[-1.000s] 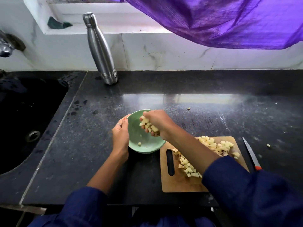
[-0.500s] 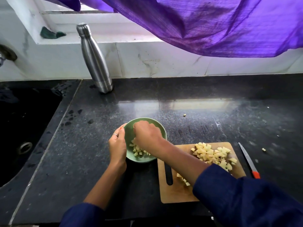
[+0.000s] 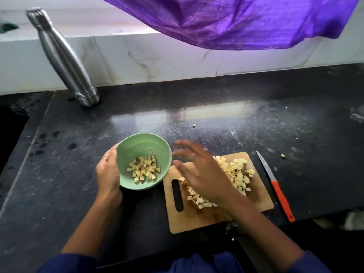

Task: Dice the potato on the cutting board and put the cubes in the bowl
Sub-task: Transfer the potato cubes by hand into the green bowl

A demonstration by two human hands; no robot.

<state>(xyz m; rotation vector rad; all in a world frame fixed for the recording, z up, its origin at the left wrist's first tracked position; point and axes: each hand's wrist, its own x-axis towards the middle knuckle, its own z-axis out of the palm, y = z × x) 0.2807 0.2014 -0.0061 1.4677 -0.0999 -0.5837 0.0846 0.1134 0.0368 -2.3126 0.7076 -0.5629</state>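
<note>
A smooth, round pale-green bowl [image 3: 142, 146] sits tilted on the speckled black stone desk [image 3: 216, 123], the left hand [image 3: 108, 177] curled around its near-left rim. Small pale potato cubes [image 3: 143, 169] lie heaped in its bottom. The right hand [image 3: 201, 172], fingers spread and holding nothing, hovers blurred above the rectangular wooden cutting board [image 3: 197, 219], where more cubes [image 3: 239, 175] are piled. A slim knife with an orange handle [image 3: 280, 196] lies just right of the board. A brushed-steel bottle [image 3: 63, 58] stands at the back.
</note>
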